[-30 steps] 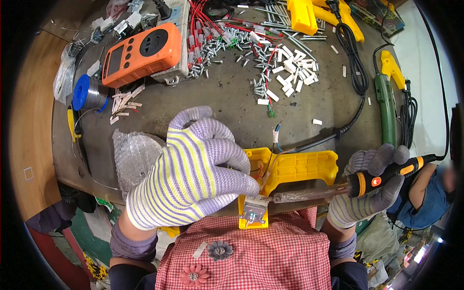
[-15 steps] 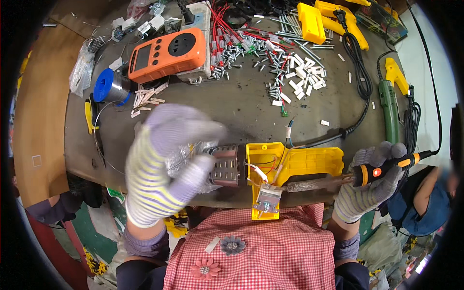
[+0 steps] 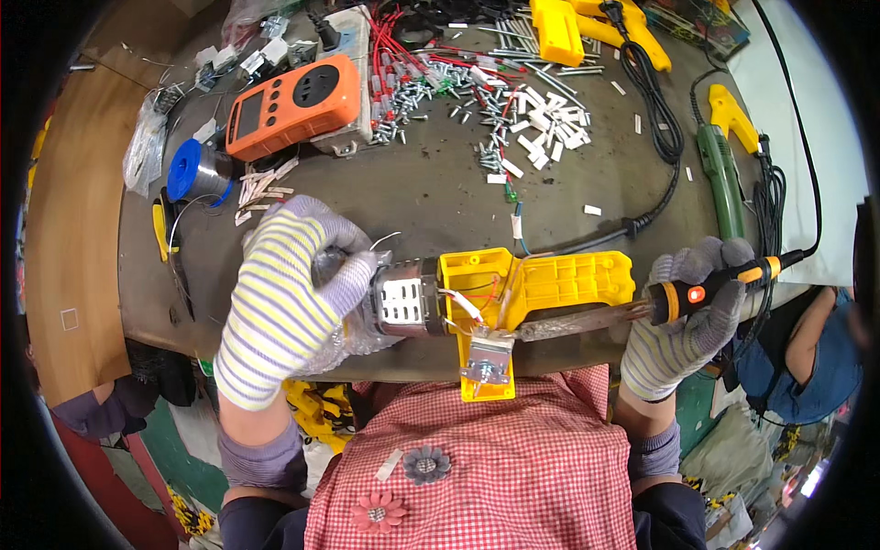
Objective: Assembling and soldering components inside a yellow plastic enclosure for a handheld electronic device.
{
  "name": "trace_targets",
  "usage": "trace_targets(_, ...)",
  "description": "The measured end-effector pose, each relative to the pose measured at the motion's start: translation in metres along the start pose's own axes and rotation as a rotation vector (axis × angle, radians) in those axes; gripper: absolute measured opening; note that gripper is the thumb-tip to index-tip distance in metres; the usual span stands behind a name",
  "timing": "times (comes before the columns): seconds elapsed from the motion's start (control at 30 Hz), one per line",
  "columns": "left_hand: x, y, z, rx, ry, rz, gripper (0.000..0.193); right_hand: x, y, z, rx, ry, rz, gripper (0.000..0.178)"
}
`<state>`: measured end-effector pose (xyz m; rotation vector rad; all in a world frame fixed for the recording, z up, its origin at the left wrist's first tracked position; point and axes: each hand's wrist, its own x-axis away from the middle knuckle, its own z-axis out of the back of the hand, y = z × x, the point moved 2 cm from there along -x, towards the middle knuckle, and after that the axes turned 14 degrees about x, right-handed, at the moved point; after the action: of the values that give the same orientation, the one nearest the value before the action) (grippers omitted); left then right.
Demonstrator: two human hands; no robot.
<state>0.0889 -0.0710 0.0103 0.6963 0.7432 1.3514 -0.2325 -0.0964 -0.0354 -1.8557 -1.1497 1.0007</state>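
My gloved left hand (image 3: pixel 286 298) pinches a thin silvery wire (image 3: pixel 386 240) between thumb and forefinger, its end sticking out past the fingertips. Beneath that hand lies crumpled clear plastic (image 3: pixel 344 344), beside the slotted metal barrel (image 3: pixel 403 298) of a heat gun. The gun's yellow half-housing (image 3: pixel 573 280) lies open with wires inside. A small metal-framed switch (image 3: pixel 487 360) sits over its lower part, with a white-sleeved wire (image 3: pixel 465 304) leading toward it. My gloved right hand (image 3: pixel 687 307) is closed round the black-and-orange handle of a soldering iron (image 3: pixel 587 321); its tip is at the switch's upper edge.
An orange meter (image 3: pixel 293 105), solder spool (image 3: pixel 197 172) and yellow-handled pliers (image 3: pixel 163 229) lie left. Screws (image 3: pixel 412 105) and white sleeves (image 3: pixel 555 128) are heaped at the back. A green electric screwdriver (image 3: pixel 721 179) lies right. Another person's arm (image 3: pixel 811 335) shows far right.
My left hand has come down and left to the barrel's end, where the thin wire now shows at its fingertips. The iron's tip stays by the switch. The whole view has shifted slightly.
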Motion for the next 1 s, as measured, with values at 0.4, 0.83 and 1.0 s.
trace_targets(0.4, 0.014, 0.065, -0.033, -0.193, -0.061, -0.452, 0.020, 0.002, -0.006, -0.004, 0.101, 0.038, 0.032, 0.037)
trace_targets(0.83, 0.011, 0.051, -0.042, -0.312, -0.069, -0.592, 0.026, 0.004, -0.009, -0.008, 0.193, -0.036, 0.057, 0.041)
trace_targets(1.0, 0.011, 0.051, -0.043, -0.321, -0.103, -0.630, 0.029, 0.003, -0.010, -0.007, 0.146, -0.080, 0.051, 0.043)
